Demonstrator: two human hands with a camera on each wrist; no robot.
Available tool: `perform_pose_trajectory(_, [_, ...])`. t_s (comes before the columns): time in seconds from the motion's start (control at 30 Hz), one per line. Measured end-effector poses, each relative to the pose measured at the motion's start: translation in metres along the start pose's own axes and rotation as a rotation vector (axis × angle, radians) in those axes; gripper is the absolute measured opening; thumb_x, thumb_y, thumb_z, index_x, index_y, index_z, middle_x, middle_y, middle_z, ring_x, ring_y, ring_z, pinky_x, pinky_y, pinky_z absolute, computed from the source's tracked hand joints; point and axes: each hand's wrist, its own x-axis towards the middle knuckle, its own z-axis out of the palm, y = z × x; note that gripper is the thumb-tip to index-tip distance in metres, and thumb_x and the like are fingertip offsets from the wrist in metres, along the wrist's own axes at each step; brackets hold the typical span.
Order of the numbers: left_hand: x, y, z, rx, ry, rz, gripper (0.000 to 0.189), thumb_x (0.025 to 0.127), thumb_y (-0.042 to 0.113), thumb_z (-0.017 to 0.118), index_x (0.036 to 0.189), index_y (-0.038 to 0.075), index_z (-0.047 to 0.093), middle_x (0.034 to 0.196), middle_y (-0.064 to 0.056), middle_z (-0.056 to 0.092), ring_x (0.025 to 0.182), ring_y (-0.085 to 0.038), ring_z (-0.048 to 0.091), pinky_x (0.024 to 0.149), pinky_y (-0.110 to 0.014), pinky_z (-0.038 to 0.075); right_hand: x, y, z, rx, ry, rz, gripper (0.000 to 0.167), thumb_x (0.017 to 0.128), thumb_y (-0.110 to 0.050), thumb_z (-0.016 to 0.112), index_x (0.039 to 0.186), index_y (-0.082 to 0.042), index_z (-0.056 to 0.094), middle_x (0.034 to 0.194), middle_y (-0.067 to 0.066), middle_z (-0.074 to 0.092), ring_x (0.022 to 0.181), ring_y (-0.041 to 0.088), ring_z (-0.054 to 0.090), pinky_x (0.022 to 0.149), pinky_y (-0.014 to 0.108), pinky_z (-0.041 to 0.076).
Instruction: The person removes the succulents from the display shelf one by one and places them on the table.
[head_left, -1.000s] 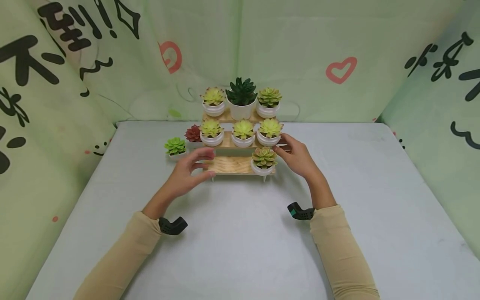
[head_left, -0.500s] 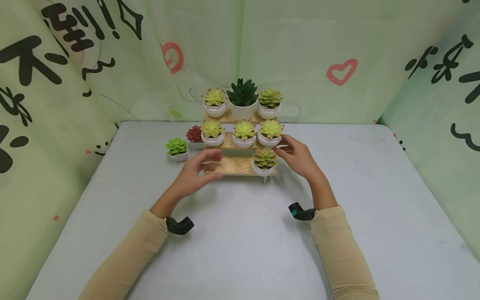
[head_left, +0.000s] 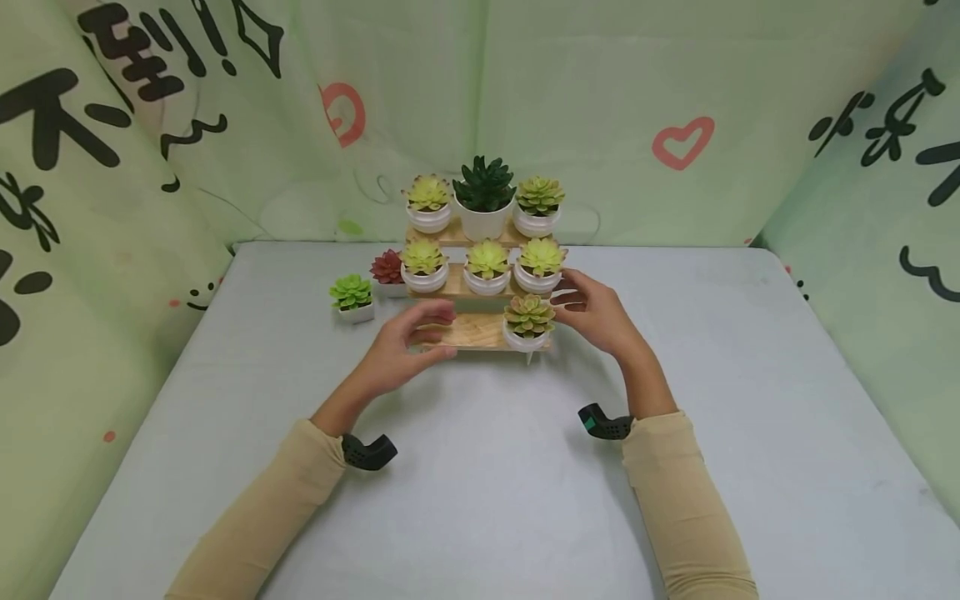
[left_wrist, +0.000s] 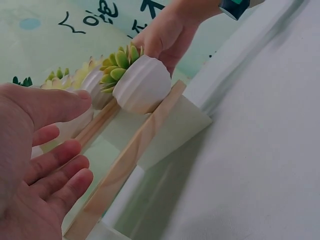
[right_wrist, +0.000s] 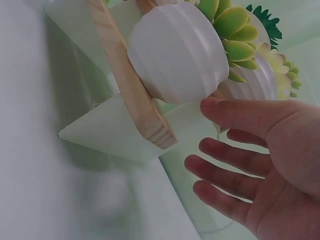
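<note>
A tiered wooden plant stand (head_left: 476,331) holds several small succulents in white pots. On the lowest tier, at its right end, sits one potted succulent (head_left: 527,321). My left hand (head_left: 408,346) is over the left part of that tier, fingers loosely bent and thumb apart, with nothing between them. At the stand's right side is my right hand (head_left: 596,315). In the right wrist view its thumb tip comes right at the white pot (right_wrist: 177,52), while the other fingers spread below, holding nothing.
A bright green succulent (head_left: 351,296) in a white pot stands on the white table left of the stand, with a dark red one (head_left: 387,268) behind it. A dark green plant (head_left: 483,187) tops the middle of the highest tier. A printed curtain hangs behind.
My left hand has moved right, further over the lowest tier. The right hand has hardly moved beside the pot, and the plants stand where they were.
</note>
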Motion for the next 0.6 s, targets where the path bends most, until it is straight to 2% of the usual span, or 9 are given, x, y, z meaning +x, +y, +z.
perform_pose_trajectory(0.13, [0.002,0.0,0.004,0.0,-0.001,-0.009,0.056,0.086,0.01,0.073,0.136,0.01,0.049,0.132,-0.014,0.055,0.123,-0.027,0.054,0.103,-0.04,0.052,-0.001,0.002,-0.004,0.002,-0.046,0.011,0.067,0.09,-0.014,0.068,0.149,-0.011,0.035,0.136,0.019,0.052,0.122,0.039,0.055,0.104,0.051,0.049])
perform_pose_trajectory(0.37, [0.007,0.001,0.013,-0.019,-0.006,0.005,0.059,0.086,0.008,0.073,0.138,0.001,0.047,0.134,-0.018,0.054,0.124,-0.03,0.053,0.104,-0.041,0.051,-0.004,0.0,-0.008,0.013,-0.107,0.031,0.07,0.09,-0.012,0.069,0.15,-0.009,0.034,0.139,0.02,0.05,0.124,0.038,0.055,0.107,0.053,0.046])
perform_pose_trajectory(0.6, [0.014,0.003,0.023,-0.001,-0.012,0.015,0.057,0.085,0.008,0.074,0.136,0.007,0.049,0.135,-0.019,0.053,0.124,-0.028,0.054,0.103,-0.036,0.052,-0.004,0.0,-0.009,0.0,-0.105,0.035,0.069,0.089,-0.013,0.069,0.149,-0.008,0.034,0.139,0.02,0.05,0.123,0.037,0.056,0.107,0.053,0.046])
